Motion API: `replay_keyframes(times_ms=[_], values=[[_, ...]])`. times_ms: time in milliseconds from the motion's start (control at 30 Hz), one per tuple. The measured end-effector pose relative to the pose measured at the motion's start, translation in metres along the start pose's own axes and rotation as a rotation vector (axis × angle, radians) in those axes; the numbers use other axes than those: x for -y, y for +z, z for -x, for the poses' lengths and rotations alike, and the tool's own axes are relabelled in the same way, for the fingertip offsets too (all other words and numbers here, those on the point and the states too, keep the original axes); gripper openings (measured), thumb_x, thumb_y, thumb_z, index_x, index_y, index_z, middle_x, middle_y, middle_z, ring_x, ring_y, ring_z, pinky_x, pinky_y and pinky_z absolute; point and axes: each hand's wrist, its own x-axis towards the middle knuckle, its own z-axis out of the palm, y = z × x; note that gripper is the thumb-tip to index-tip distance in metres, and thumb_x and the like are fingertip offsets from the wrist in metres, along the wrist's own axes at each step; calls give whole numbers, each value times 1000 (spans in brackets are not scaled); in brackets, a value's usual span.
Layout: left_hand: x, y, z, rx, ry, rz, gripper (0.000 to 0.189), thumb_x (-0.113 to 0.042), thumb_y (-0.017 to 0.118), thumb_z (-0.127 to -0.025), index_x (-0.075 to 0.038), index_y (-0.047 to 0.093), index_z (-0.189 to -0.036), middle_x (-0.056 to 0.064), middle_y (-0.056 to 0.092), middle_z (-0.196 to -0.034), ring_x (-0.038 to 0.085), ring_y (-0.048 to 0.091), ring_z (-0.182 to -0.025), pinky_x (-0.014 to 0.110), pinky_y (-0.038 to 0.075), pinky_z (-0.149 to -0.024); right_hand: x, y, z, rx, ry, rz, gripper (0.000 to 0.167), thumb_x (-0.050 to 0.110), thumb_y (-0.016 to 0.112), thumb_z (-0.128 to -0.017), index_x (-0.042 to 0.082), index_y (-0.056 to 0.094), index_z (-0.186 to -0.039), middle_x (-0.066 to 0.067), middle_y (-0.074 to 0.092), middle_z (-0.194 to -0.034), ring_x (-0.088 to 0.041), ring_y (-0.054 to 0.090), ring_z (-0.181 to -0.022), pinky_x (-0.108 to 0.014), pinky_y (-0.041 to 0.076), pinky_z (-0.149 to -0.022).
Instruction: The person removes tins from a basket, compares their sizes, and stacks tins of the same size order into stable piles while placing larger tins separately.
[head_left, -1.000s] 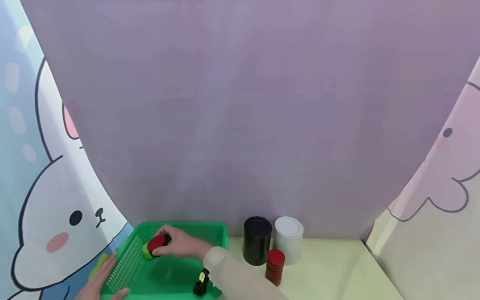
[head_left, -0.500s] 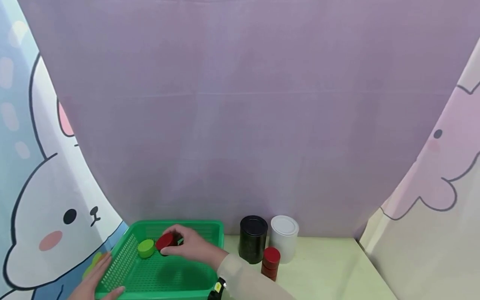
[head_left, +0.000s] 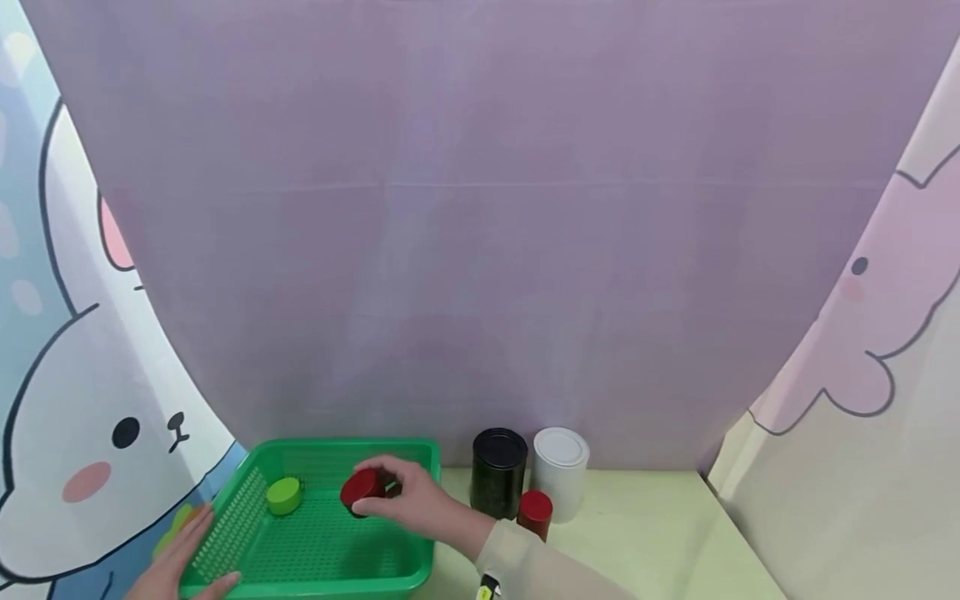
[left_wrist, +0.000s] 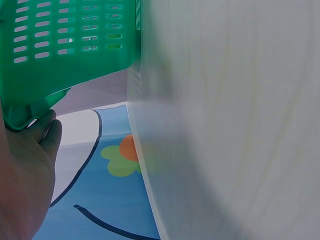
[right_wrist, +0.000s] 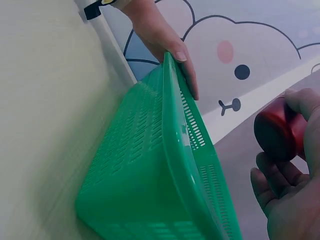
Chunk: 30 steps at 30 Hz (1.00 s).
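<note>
My right hand (head_left: 420, 504) pinches a short red cylinder (head_left: 362, 490) between thumb and fingers, above the right half of the green basket (head_left: 352, 445). In the right wrist view the red cylinder (right_wrist: 280, 129) shows a dark round end and is tilted. A squat light-green cylinder (head_left: 284, 497) sits inside the basket near its far left corner. My left hand (head_left: 176, 560) rests at the basket's near left corner, with straight fingers along the left side and the thumb at the front rim. In the left wrist view, fingers (left_wrist: 50, 135) touch beneath the rim.
Just right of the basket stand a black can (head_left: 498, 479) and a white can (head_left: 561, 479). In front of them is a red cylinder stack (head_left: 536, 510), partly hidden by my right sleeve. A mauve cloth (head_left: 480, 250) hangs behind the pale table (head_left: 645, 525).
My right hand has carried the red cylinder rightward, away from the light-green one, which is now uncovered. The left hand stays at the basket's corner. The head view has shifted slightly.
</note>
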Motion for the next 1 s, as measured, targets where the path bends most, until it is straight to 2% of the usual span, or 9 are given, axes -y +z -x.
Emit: replay_keyframes(times_ms=[200,467,633,1000], values=[[2,-2,-3,30,-29,19,117,-58,71,-105,12,4,-171,44,5,-174,79,21,-145,94,38,-99,2,-16,20,26,-23,-5,39,25,79,-106,31,71,-144,10,73,-119,-13,68,-104,-27,62,-81],[2,-2,-1,10,-6,8,116,-57,71,-105,13,5,-170,44,6,-174,78,21,-145,95,38,-98,7,-39,45,45,-48,56,42,21,80,-105,28,69,-145,9,73,-119,-15,67,-109,-28,61,-86],[5,0,-2,-3,4,0,116,-57,70,-106,13,5,-170,44,7,-174,78,20,-146,95,37,-98,6,-54,58,26,-66,109,43,19,82,-103,27,69,-144,10,74,-118,-16,68,-112,-28,59,-92],[5,4,-1,-28,7,-18,114,-58,68,-106,13,5,-170,44,8,-174,77,23,-146,95,37,-97,-4,-86,84,-41,-63,154,44,21,85,-101,22,71,-142,6,76,-123,-20,72,-112,-28,61,-93]])
